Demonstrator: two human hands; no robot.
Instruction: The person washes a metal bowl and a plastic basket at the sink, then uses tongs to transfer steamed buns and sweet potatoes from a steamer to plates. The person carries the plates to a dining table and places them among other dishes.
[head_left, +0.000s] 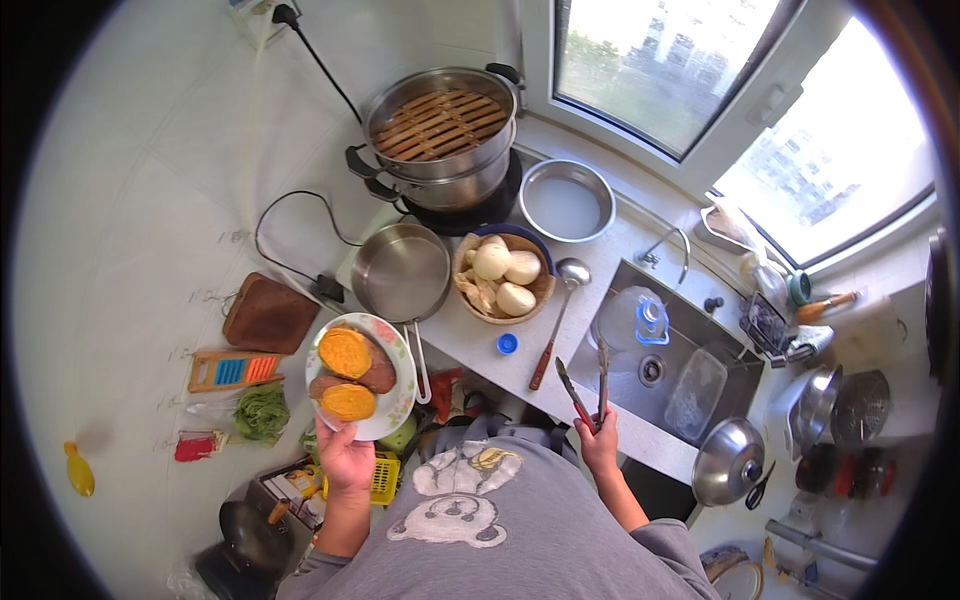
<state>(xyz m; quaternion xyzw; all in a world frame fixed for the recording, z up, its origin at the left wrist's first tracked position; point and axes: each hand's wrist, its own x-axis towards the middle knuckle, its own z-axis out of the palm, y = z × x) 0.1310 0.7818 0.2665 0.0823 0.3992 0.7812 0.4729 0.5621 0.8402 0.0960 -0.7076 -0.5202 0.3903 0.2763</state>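
My left hand grips the near rim of a white floral oval plate. On it lie cut sweet potatoes with orange flesh and reddish skin. My right hand holds metal kitchen tongs with red handles, their tips apart and pointing toward the sink. Between the hands, farther off on the counter, a lined basket holds several pale buns. A ladle with a wooden handle lies beside it, near a blue bottle cap.
A two-tier steamer pot with a bamboo rack stands at the back. A saucepan and a metal basin flank the basket. The sink contains a plastic jug and a clear container. A pot lid is at right.
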